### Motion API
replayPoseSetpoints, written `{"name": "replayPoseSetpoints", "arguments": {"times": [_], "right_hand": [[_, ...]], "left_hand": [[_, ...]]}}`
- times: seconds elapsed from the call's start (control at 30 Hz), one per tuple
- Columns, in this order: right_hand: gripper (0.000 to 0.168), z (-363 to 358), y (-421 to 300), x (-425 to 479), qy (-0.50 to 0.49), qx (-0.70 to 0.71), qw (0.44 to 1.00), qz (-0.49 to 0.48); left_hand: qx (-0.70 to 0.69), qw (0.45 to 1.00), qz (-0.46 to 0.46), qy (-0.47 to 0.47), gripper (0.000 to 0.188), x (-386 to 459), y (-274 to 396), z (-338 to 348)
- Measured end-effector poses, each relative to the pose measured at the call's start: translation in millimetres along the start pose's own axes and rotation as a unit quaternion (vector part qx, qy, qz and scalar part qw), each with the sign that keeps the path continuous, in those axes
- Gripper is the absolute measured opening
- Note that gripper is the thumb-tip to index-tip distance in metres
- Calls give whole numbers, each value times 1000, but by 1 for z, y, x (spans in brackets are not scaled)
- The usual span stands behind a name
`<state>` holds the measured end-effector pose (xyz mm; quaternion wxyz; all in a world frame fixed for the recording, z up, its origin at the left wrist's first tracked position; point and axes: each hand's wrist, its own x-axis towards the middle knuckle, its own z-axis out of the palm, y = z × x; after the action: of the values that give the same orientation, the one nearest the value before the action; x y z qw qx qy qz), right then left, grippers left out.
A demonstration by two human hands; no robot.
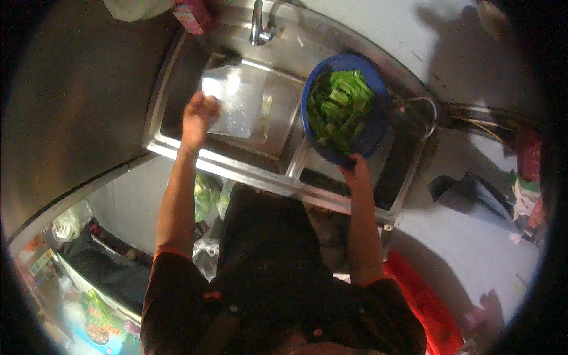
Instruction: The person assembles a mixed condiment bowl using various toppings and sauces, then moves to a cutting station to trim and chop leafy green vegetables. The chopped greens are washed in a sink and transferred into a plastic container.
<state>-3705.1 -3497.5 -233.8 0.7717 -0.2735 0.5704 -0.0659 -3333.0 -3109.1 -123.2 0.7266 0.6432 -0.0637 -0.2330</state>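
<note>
My right hand [356, 170] grips the near rim of a blue plastic bowl [382, 102]. Chopped green leafy vegetables [344, 102] fill much of the bowl, which sits over the right sink basin by the divider. At the left basin, my left hand [200, 120] has its fingers curled, beside the left edge of a translucent, shiny plastic sheet or bag [242, 106]. Blur hides whether those fingers pinch it. A narrow pale green strip [266, 115] shows just right of the sheet.
A chrome faucet [256, 26] rises behind the stainless steel sink [248, 171]. Beside it stand a pink box [191, 17] and a pale bag [137, 6]. A metal panel [80, 88] borders the left. Bagged greens [206, 199] lie below; red cloth [421, 301] hangs lower right.
</note>
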Motion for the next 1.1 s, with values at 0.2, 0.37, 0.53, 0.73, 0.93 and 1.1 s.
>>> {"name": "replayPoseSetpoints", "arguments": {"times": [0.2,0.37,0.53,0.73,0.93,1.1], "right_hand": [[20,33,-3,-16,38,31,998,-30],[30,4,2,2,-27,37,999,-20],[33,14,-4,0,-28,34,999,-22],[38,62,-7,-20,-3,23,998,-61],[50,95,-21,-16,-51,6,995,-84],[58,109,-38,-48,-36,3,997,-73]], "left_hand": [[-291,924,-94,230,37,-11,-21,-38],[-367,905,-77,201,41,-38,9,-23],[-405,890,-82,190,34,-43,-9,-58],[-438,876,-99,178,30,-40,3,-37],[-368,911,-98,160,29,-38,-2,-13],[-376,904,-112,169,29,-40,-9,-24]]}}
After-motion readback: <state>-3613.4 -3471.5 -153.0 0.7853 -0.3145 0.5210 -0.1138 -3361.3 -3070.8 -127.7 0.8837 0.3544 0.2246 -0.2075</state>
